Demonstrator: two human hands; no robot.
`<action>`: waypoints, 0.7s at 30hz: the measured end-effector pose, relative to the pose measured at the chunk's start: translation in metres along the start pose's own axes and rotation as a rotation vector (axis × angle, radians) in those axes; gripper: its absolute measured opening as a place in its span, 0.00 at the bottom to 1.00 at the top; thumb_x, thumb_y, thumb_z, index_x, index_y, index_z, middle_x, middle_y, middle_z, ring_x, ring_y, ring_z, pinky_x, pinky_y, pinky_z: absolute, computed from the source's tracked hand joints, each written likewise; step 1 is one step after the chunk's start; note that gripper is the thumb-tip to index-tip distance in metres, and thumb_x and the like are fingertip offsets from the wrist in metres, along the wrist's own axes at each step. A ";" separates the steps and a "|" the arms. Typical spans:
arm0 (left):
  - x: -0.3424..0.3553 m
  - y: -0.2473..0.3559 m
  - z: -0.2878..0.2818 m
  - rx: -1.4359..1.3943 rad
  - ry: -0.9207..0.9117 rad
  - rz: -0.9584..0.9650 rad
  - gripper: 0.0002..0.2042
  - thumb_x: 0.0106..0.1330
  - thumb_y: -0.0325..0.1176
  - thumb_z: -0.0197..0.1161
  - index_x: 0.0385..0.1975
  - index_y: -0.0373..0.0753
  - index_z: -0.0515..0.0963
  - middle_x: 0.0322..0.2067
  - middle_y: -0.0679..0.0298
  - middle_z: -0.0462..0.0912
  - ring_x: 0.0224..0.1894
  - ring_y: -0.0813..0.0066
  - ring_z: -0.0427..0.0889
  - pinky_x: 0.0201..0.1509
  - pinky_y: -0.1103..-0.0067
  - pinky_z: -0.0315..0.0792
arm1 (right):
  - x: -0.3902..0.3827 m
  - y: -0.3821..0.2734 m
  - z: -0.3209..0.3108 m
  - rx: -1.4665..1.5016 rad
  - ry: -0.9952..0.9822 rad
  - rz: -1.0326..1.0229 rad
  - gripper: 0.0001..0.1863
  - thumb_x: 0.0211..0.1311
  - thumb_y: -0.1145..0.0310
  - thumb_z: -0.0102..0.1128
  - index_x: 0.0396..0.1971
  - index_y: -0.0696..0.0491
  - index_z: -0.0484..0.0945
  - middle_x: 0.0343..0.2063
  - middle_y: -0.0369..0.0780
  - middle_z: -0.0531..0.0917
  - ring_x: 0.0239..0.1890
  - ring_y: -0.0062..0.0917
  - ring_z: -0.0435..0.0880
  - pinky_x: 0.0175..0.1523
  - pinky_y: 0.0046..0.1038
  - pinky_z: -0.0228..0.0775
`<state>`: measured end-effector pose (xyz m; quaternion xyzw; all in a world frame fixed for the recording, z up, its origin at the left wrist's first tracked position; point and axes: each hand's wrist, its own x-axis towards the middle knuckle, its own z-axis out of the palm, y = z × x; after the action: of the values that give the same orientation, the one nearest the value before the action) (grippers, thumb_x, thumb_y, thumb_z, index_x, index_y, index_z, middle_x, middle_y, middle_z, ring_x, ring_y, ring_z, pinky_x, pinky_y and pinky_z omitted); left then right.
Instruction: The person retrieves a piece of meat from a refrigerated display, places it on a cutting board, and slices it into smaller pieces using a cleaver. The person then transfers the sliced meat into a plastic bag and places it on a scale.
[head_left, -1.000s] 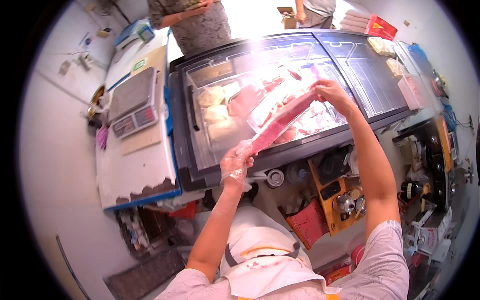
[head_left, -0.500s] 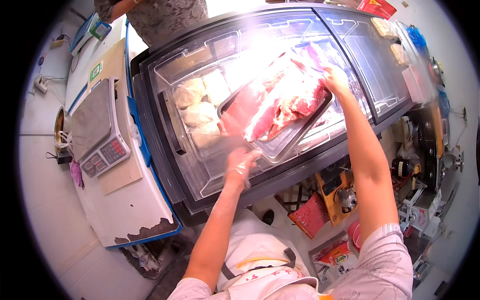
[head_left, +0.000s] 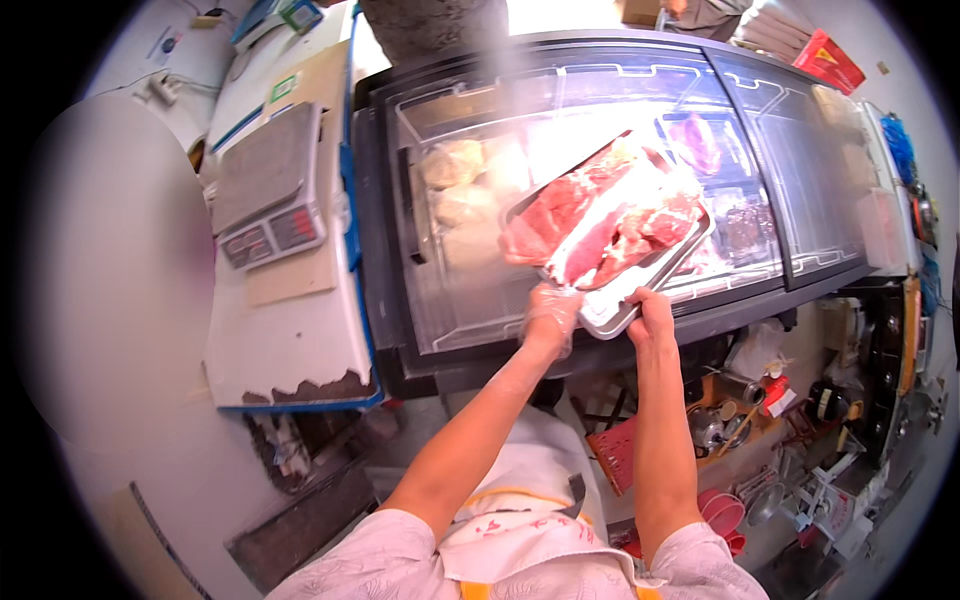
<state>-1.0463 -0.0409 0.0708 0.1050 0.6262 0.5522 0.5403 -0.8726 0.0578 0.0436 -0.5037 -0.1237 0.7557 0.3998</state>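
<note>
Right hand [head_left: 653,318] has shifted from the meat's right side to the tray's near corner since the earlier frame. One glass-topped display case [head_left: 450,310] spans the view, open room on its right panel; one worktop [head_left: 265,355] at left carries one scale [head_left: 268,175]. One tray [head_left: 612,322], above the case glass, bears the meat [head_left: 600,220]; overlap and glare obscure the piece count. Right grip is closed on the tray rim. Left hand [head_left: 552,318], gloved, is at the near side; fingertips hidden, closure cannot be told.
</note>
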 end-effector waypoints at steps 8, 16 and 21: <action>-0.056 0.036 -0.153 0.537 0.188 0.276 0.09 0.65 0.31 0.70 0.39 0.38 0.78 0.33 0.62 0.83 0.38 0.62 0.85 0.44 0.66 0.79 | -0.050 -0.003 -0.021 -0.149 0.019 -0.258 0.13 0.39 0.86 0.49 0.28 0.60 0.77 0.23 0.35 0.76 0.22 0.23 0.76 0.28 0.27 0.67; 0.098 0.082 -0.242 0.652 0.464 0.318 0.28 0.53 0.25 0.71 0.57 0.30 0.73 0.51 0.49 0.82 0.59 0.55 0.80 0.63 0.67 0.73 | -0.180 -0.001 -0.037 -0.060 0.105 -0.203 0.22 0.40 0.81 0.50 0.41 0.57 0.77 0.34 0.37 0.80 0.33 0.25 0.80 0.37 0.23 0.72; 0.137 0.070 -0.229 0.089 0.400 0.242 0.40 0.46 0.17 0.65 0.67 0.25 0.65 0.63 0.48 0.72 0.66 0.63 0.74 0.65 0.73 0.71 | -0.238 0.026 -0.049 0.050 0.310 -0.188 0.24 0.40 0.83 0.49 0.43 0.58 0.77 0.34 0.39 0.82 0.34 0.28 0.83 0.40 0.25 0.77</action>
<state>-1.3143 -0.0481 0.0057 0.0915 0.7275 0.5944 0.3302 -0.8019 -0.1430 0.1632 -0.5903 -0.0886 0.6311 0.4954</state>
